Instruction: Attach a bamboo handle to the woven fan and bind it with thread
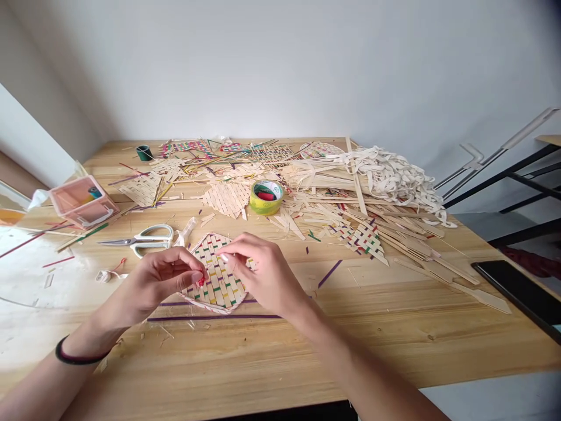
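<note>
A woven panel (214, 269) of pale strips with green, yellow and purple ones lies on the table between my hands, its edge wrapped in white. My left hand (160, 280) is over its left side, thumb and fingertips pinching a small bundle of red thread (201, 280). Above the panel's right side is my right hand (258, 272), with thumb and index finger pressed together; what they hold, if anything, is too small to make out. White-handled scissors (151, 238) rest just beyond my left hand.
Tape roll (266, 199) stands behind the panel, amid loose strips. A pink box (83, 202) sits at left, a heap of white strips (394, 175) at back right. A black phone (521, 292) lies at the right edge, and purple strips (214, 318) lie in front of the panel.
</note>
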The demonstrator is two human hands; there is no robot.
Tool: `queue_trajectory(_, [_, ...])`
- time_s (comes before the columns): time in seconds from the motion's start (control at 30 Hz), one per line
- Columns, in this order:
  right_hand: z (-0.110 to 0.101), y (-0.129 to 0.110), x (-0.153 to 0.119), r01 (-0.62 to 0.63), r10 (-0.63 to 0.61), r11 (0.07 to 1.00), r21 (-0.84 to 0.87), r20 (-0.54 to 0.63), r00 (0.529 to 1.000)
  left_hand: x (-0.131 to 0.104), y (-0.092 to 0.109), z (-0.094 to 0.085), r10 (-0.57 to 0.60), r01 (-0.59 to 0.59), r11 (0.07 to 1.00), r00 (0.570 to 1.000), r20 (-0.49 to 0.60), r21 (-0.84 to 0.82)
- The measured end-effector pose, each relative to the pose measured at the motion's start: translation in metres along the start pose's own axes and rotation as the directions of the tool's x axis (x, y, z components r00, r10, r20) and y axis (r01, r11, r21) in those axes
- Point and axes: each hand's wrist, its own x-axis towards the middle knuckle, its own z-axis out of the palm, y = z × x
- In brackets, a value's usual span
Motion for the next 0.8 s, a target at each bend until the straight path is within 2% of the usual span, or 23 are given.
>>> queue_trajectory(0.13, [-0.014,0.012,0.007,-0.051,0.042,0.997,-0.061,-0.154,0.987,0.004,-0.003,-0.007,0.017,-0.014,0.998,0.999,-0.040,0.062])
queue_trajectory(0.23, [-0.022,0.023,0.012,-0.090,0.071,0.993,-0.073,-0.236,0.969,0.006,-0.002,-0.017,0.049,-0.038,0.979,0.997,-0.051,0.200])
queue_trajectory(0.37, [-0.026,0.032,0.016,-0.119,0.102,0.992,-0.042,-0.293,0.951,0.012,0.007,-0.043,0.142,-0.048,0.907,0.970,-0.196,0.418])
queue_trajectory(0.47, [-0.024,0.033,0.018,-0.117,0.104,0.993,-0.026,-0.308,0.946,0.033,0.017,-0.071,0.195,-0.051,0.862,0.951,-0.239,0.504])
queue_trajectory(0.57, [-0.023,0.033,0.020,-0.126,0.117,0.992,-0.009,-0.314,0.942,0.068,0.028,-0.098,0.274,-0.045,0.807,0.912,-0.305,0.589])
queue_trajectory(0.67, [-0.029,0.035,0.023,-0.145,0.140,0.989,0.011,-0.349,0.927,0.095,0.039,-0.118,0.303,-0.022,0.742,0.902,-0.306,0.670])
queue_trajectory(0.73, [-0.035,0.037,0.025,-0.158,0.157,0.987,0.030,-0.380,0.911,0.100,0.047,-0.125,0.316,-0.010,0.711,0.898,-0.306,0.703])
queue_trajectory(0.8, [-0.039,0.036,0.027,-0.157,0.166,0.986,0.053,-0.397,0.903,0.093,0.054,-0.129,0.327,0.011,0.688,0.888,-0.323,0.726])
